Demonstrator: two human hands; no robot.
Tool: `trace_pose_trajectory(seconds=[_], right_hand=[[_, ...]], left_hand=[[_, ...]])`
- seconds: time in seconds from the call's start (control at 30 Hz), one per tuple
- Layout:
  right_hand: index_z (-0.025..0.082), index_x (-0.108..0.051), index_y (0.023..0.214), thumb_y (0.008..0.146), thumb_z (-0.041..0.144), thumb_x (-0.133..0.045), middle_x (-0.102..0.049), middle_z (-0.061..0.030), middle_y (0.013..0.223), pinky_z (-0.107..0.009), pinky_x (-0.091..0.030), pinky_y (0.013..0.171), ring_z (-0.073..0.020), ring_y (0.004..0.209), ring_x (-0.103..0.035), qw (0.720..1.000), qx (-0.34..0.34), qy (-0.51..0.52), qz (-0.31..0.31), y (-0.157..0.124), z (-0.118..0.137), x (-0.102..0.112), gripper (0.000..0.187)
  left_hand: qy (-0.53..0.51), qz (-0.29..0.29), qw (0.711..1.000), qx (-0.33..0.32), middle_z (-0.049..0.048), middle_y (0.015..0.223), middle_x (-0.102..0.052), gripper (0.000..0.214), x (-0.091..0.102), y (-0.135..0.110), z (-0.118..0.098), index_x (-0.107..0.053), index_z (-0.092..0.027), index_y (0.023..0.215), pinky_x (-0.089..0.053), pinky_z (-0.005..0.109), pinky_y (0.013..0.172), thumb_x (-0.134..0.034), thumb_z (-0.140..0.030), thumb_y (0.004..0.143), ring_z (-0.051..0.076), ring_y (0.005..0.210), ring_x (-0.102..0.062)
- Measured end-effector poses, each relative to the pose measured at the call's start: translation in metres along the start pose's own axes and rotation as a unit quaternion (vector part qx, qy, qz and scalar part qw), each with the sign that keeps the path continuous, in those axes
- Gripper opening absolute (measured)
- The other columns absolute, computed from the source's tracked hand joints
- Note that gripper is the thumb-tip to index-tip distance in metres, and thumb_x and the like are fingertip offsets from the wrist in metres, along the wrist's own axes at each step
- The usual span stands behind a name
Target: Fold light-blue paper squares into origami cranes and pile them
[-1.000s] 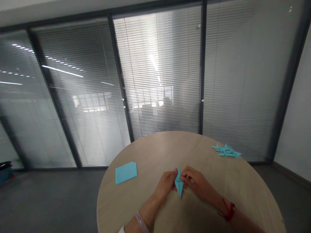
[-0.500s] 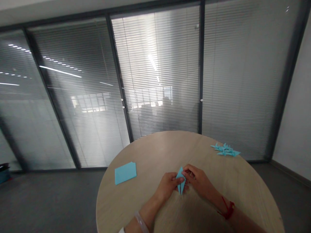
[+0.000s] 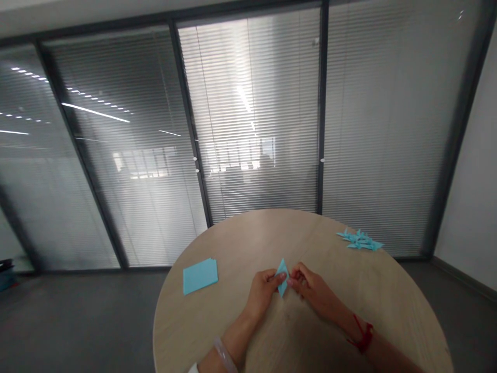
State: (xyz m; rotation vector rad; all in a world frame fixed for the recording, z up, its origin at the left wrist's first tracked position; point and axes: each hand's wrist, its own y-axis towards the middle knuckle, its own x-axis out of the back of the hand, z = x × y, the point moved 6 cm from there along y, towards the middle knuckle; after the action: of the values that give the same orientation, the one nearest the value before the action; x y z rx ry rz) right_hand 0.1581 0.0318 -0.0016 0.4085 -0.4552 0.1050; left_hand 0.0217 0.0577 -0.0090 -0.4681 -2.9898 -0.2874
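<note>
A light blue piece of folded paper (image 3: 282, 267), now a narrow diamond, is held just above the table in front of me. My left hand (image 3: 265, 287) is closed on its left side, with the thumb lying across the front. At its right edge, my right hand (image 3: 310, 287) has thumb and fingertips pinched together against the paper. The fingers behind the paper are hidden.
The round wooden table (image 3: 256, 238) carries a stack of light blue paper sheets (image 3: 200, 276) on the left. Several folded blue paper cranes (image 3: 360, 240) lie heaped near the right rim. Beyond stands a glass partition with blinds (image 3: 256, 114).
The folded paper has shifted slightly left and up. Its two split lower points no longer show; a single point faces down. My right hand has slid down from the top to the right edge.
</note>
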Motion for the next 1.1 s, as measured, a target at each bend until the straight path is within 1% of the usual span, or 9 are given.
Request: trace_pose_trajectory(seconds=[0.07,0.2,0.3,0.4,0.5,0.67,0.77,0.9,1.1], right_hand=[[0.019,-0.051,0.083,0.087,0.045,-0.051,-0.056,0.0017,0.07,-0.022,-0.042,0.056,-0.0124,0.059,-0.053,1.0,0.003,0.0,0.021,0.0,-0.001,-0.004,0.026],[0.017,-0.058,0.088,0.088,0.047,-0.047,-0.058,-0.0003,0.072,-0.023,-0.043,0.058,-0.0135,0.061,-0.053,0.999,0.014,0.009,0.047,-0.001,0.0,-0.007,0.032],[0.016,-0.06,0.085,0.089,0.047,-0.046,-0.059,-0.0011,0.071,-0.024,-0.043,0.057,-0.0139,0.061,-0.054,0.998,0.014,0.001,0.055,-0.002,0.002,-0.007,0.034],[0.017,-0.061,0.083,0.09,0.046,-0.044,-0.06,-0.0015,0.071,-0.024,-0.042,0.056,-0.0143,0.061,-0.054,0.998,0.023,-0.008,0.057,-0.003,0.004,-0.006,0.034],[0.017,-0.061,0.08,0.091,0.045,-0.042,-0.061,-0.0021,0.07,-0.024,-0.04,0.057,-0.015,0.062,-0.054,0.997,0.037,-0.028,0.059,-0.004,0.007,-0.006,0.036],[0.017,-0.061,0.079,0.092,0.046,-0.039,-0.061,-0.0012,0.068,-0.024,-0.037,0.057,-0.0152,0.062,-0.052,0.991,0.068,-0.074,0.085,-0.006,0.013,-0.009,0.039],[0.016,-0.06,0.076,0.093,0.046,-0.039,-0.06,-0.0011,0.067,-0.024,-0.036,0.057,-0.0153,0.062,-0.052,0.99,0.066,-0.085,0.091,-0.006,0.014,-0.01,0.04],[0.017,-0.058,0.074,0.093,0.047,-0.039,-0.057,0.0003,0.065,-0.023,-0.035,0.056,-0.014,0.06,-0.05,0.993,0.061,-0.054,0.083,-0.007,0.013,-0.009,0.041],[0.017,-0.058,0.078,0.089,0.052,-0.043,-0.054,0.0016,0.065,-0.023,-0.036,0.055,-0.0131,0.058,-0.048,0.996,0.053,0.025,0.064,-0.003,0.007,-0.007,0.04]], left_hand=[[0.002,-0.004,1.0,-0.006,-0.002,0.054,-0.047,0.05,0.001,0.001,-0.001,-0.062,-0.012,0.06,-0.032,0.023,0.054,-0.063,-0.061,0.067,0.011,0.054,-0.04],[-0.021,0.02,0.999,-0.03,0.0015,0.062,-0.057,0.049,-0.004,-0.002,-0.011,-0.069,-0.012,0.07,-0.039,0.025,0.066,-0.061,-0.06,0.071,0.015,0.063,-0.05],[-0.023,0.046,0.998,-0.043,0.0036,0.065,-0.061,0.05,-0.009,-0.006,-0.021,-0.07,-0.012,0.072,-0.042,0.027,0.07,-0.059,-0.061,0.072,0.018,0.068,-0.054],[-0.001,0.051,0.997,-0.054,0.0045,0.066,-0.063,0.048,-0.01,-0.008,-0.028,-0.071,-0.013,0.071,-0.042,0.027,0.071,-0.059,-0.059,0.074,0.019,0.069,-0.056],[0.025,0.049,0.997,-0.057,0.0041,0.064,-0.062,0.047,-0.01,-0.008,-0.027,-0.071,-0.013,0.069,-0.041,0.027,0.069,-0.057,-0.057,0.075,0.018,0.067,-0.055],[0.057,0.059,0.996,-0.046,0.0024,0.06,-0.06,0.047,-0.009,-0.005,-0.018,-0.07,-0.012,0.068,-0.039,0.026,0.064,-0.058,-0.057,0.075,0.017,0.063,-0.052],[0.062,0.058,0.996,-0.034,0.0028,0.062,-0.061,0.049,-0.009,-0.004,-0.014,-0.07,-0.012,0.067,-0.04,0.027,0.066,-0.059,-0.059,0.073,0.018,0.066,-0.054],[0.036,0.05,0.997,-0.036,0.004,0.064,-0.063,0.049,-0.009,-0.005,-0.017,-0.071,-0.012,0.068,-0.042,0.028,0.07,-0.06,-0.059,0.072,0.02,0.069,-0.057],[-0.037,0.085,0.995,-0.043,0.0065,0.07,-0.068,0.048,-0.014,-0.007,-0.021,-0.072,-0.012,0.073,-0.044,0.032,0.077,-0.057,-0.058,0.075,0.021,0.072,-0.06]])
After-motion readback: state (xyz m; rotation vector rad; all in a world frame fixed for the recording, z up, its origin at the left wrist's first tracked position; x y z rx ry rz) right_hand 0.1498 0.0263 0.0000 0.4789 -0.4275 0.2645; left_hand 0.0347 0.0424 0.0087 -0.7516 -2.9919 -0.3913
